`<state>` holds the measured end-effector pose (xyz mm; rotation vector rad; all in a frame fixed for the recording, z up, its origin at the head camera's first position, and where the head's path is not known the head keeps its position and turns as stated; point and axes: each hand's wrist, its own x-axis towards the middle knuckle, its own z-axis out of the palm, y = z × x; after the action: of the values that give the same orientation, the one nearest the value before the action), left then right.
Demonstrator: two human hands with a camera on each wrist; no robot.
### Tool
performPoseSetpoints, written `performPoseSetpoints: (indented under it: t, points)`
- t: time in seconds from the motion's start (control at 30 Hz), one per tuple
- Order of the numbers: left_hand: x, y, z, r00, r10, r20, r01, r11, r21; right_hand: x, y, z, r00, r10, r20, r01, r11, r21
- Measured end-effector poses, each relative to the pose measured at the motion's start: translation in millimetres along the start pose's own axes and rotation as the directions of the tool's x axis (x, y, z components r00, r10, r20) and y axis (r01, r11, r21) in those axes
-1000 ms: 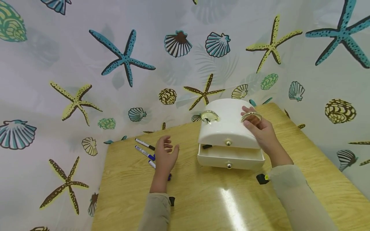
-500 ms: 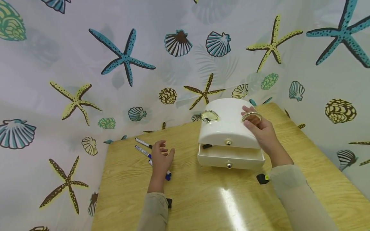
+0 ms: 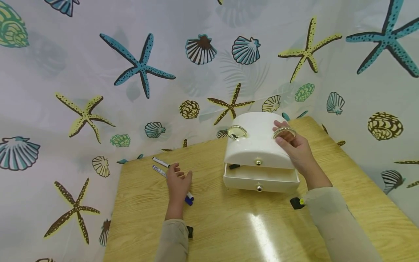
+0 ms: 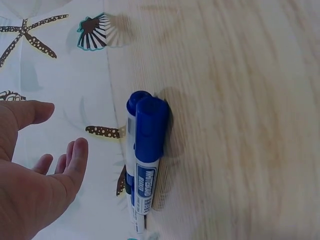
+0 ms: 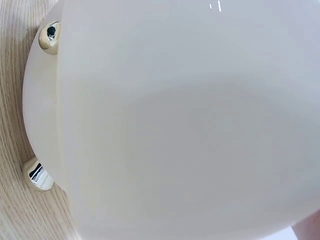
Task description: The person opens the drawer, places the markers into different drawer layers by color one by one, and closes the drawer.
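Right grip (image 3: 297, 152) holds handle (image 3: 286, 128); drawer (image 3: 243, 183) open

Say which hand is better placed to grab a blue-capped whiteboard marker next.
Probably the left hand: it's empty, near the blue-capped whiteboard markers, while the right hand holds a gold handle on the white drawer chest.

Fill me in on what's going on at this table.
A person's right hand holds a white box by a gold handle. The box's lower drawer is open, with a dark object inside. Their left hand is beside some markers lying on the table, fingers relaxed, holding nothing.
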<state>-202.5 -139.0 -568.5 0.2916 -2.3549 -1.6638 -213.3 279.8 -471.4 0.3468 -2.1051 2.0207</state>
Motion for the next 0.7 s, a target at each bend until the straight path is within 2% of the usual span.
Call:
performPoseSetpoints:
  t: [0.4,0.7]
  points:
    - [8.6,-7.4,-10.9,0.998,-0.052,-0.041,0.05,0.998,-0.037,-0.1,0.3,-0.2,1.0,-0.003,-0.001,0.003,1.0,0.01]
    - [16.8,-13.3,-15.3,0.998,-0.029,-0.064,0.026,0.998,-0.058,0.2,0.3,0.0,1.0,0.001,-0.004,-0.001,1.0,0.004]
